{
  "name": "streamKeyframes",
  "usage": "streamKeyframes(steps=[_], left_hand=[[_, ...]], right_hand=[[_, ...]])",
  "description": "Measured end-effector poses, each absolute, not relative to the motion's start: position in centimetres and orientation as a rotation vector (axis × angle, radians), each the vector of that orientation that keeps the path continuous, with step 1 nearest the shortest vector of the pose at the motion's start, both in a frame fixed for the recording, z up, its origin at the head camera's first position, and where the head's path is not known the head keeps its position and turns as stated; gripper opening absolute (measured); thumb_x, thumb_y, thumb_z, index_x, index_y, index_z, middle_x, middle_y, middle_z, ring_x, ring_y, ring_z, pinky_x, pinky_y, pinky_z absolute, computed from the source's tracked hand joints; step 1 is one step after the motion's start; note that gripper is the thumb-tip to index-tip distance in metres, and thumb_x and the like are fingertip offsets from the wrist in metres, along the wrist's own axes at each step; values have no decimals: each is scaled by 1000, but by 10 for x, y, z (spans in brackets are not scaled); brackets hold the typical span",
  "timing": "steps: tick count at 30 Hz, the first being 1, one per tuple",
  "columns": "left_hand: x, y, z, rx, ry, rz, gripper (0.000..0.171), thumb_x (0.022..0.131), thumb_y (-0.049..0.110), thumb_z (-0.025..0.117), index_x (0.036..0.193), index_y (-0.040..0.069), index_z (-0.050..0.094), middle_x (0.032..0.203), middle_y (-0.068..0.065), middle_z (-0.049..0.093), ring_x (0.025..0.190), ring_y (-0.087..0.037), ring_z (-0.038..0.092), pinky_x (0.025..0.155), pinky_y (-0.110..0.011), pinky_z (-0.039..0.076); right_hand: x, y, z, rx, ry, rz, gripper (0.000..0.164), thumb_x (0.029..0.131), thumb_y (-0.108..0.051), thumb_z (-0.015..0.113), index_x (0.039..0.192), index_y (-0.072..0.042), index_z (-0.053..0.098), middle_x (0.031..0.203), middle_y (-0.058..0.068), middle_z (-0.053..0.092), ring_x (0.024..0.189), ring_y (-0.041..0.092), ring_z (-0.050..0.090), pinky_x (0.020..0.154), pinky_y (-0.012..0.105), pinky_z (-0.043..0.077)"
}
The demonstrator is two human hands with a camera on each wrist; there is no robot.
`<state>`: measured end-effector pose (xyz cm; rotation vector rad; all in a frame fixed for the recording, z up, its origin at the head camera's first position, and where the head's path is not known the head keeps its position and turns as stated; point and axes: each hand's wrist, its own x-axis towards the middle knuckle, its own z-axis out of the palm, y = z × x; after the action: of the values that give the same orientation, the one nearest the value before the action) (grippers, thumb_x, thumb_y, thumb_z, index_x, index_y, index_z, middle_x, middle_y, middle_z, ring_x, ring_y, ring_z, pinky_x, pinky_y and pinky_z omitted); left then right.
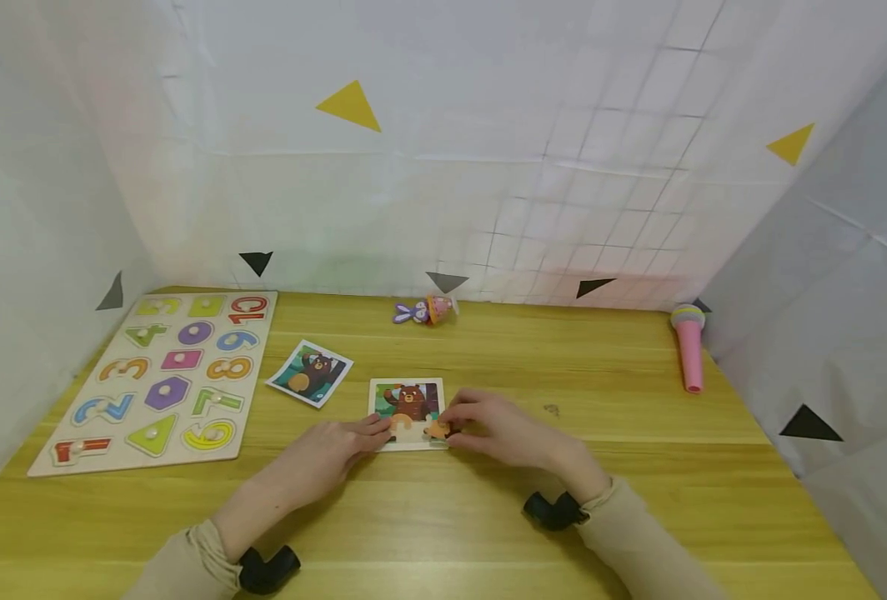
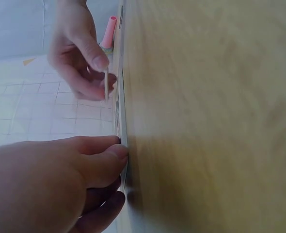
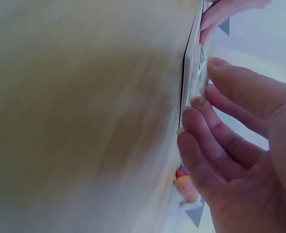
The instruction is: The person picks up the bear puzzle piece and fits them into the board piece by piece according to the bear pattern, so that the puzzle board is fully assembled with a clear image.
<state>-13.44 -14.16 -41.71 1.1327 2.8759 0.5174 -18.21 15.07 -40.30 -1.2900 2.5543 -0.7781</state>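
A small jigsaw puzzle with a bear picture (image 1: pixel 408 402) lies in a pale frame on the wooden table, its lower part partly uncovered. My left hand (image 1: pixel 338 446) rests its fingertips on the frame's lower left corner; the left wrist view shows the thumb (image 2: pixel 116 151) against its edge. At the frame's right side, my right hand (image 1: pixel 499 429) pinches an orange-and-dark puzzle piece (image 1: pixel 438 429) between thumb and fingers. That piece shows edge-on as a thin strip (image 2: pixel 106 83) in the left wrist view.
Left of the frame lies a bear picture card (image 1: pixel 310 373), with a number-and-shape peg board (image 1: pixel 259 400) beyond it. A purple bunny toy (image 1: pixel 424 311) lies near the back wall. At the far right is a pink toy microphone (image 1: pixel 689 350). White sheets (image 1: pixel 443 208) enclose the table.
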Motion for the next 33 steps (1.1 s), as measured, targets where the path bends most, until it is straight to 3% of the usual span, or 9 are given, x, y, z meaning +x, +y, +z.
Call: streamKeyframes(steps=[12, 25, 33], left_hand=[[-136, -141, -418, 1154, 2876, 494, 34, 100, 7, 59, 133, 7, 66, 141, -8, 59, 123, -28, 62, 94, -44, 55], [-136, -141, -420, 1146, 2907, 543, 35, 100, 11, 60, 135, 6, 63, 133, -14, 64, 115, -30, 66, 91, -44, 57], [-133, -141, -416, 1139, 2899, 434, 40, 99, 5, 59, 138, 11, 62, 141, -9, 60, 112, -32, 67, 90, -45, 57]], right_hand=[[-184, 112, -403, -1405, 2609, -621, 22, 96, -22, 69, 114, -10, 72, 102, 2, 58, 88, 13, 53, 80, 26, 48], [-185, 104, -410, -1458, 2670, -582, 20, 95, -23, 70, 112, -13, 74, 107, 2, 61, 97, 14, 56, 89, 31, 50], [-185, 102, -413, -1465, 2682, -594, 20, 94, -26, 72, 108, -14, 76, 101, 0, 62, 88, 12, 54, 81, 26, 48]])
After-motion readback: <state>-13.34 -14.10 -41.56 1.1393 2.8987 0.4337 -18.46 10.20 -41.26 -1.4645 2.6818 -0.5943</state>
